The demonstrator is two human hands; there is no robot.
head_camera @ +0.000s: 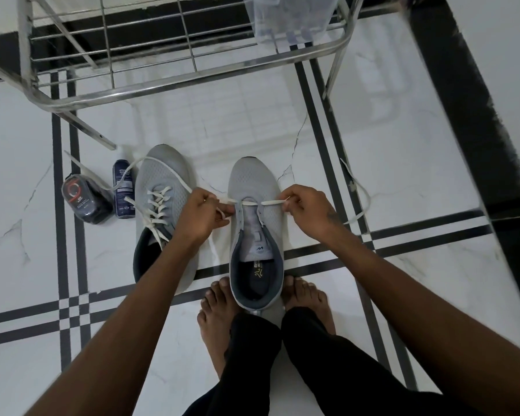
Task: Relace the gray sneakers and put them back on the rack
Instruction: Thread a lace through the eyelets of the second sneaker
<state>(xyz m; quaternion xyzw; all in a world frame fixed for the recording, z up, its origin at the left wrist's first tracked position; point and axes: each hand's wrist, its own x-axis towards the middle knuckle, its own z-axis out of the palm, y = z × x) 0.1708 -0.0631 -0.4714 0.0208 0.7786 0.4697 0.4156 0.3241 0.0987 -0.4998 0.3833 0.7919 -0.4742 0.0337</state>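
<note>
Two bare feet (pixel 219 307) braced the heel of the unlaced gray sneaker (pixel 254 223), likely to steady it. The left hand (pixel 203 216) and right hand (pixel 305 210) each pinched one end of its white lace (pixel 249 202), drawn across the lowest eyelets. Beside it lay the laced sneaker (pixel 159 205); beyond stood the steel rack (pixel 174 85).

light: dim, even, cool | glare: pale reflections are seen on the glossy floor (pixel 237 115) | shadows: soft, faint | distortion: lines are bent at edges | blur: slight softness is noted throughout
</note>
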